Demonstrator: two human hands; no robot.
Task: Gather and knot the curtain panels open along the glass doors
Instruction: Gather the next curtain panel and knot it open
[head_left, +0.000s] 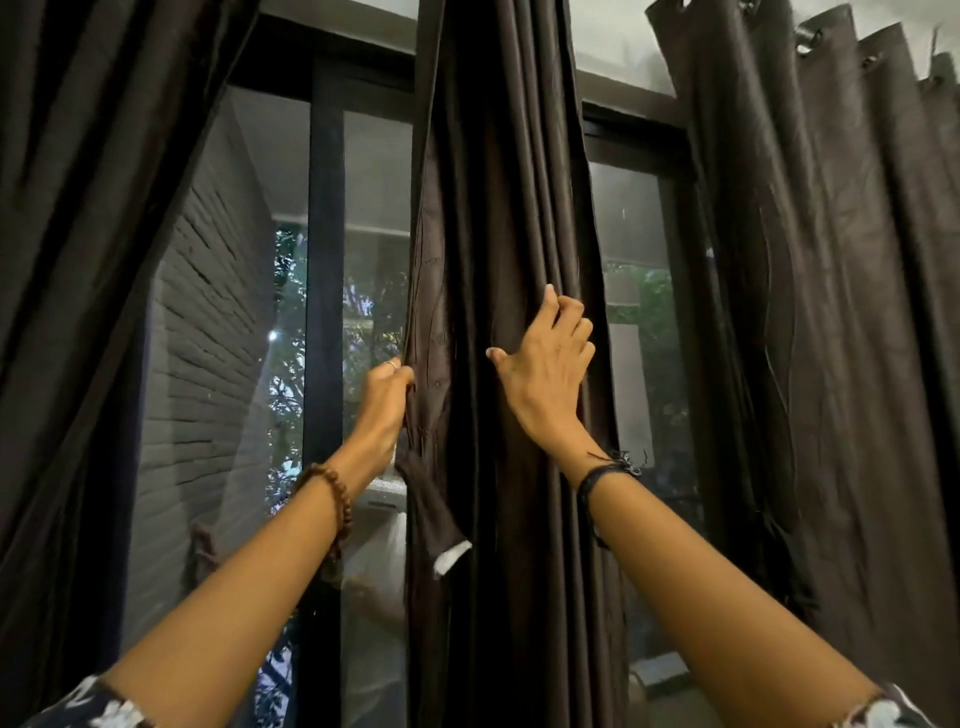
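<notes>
The middle panel (498, 312) hangs bunched between the glass doors (374, 312) but unknotted, left hand (387, 405) apparently pinching its edge, right hand (545, 374) clutching its folds, right panel (831, 312) still loose.

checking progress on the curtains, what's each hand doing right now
Left hand: closed on the left edge of the middle curtain panel.
Right hand: fingers curled into the same panel's right-side folds, thumb spread; a full grip cannot be told.
</notes>
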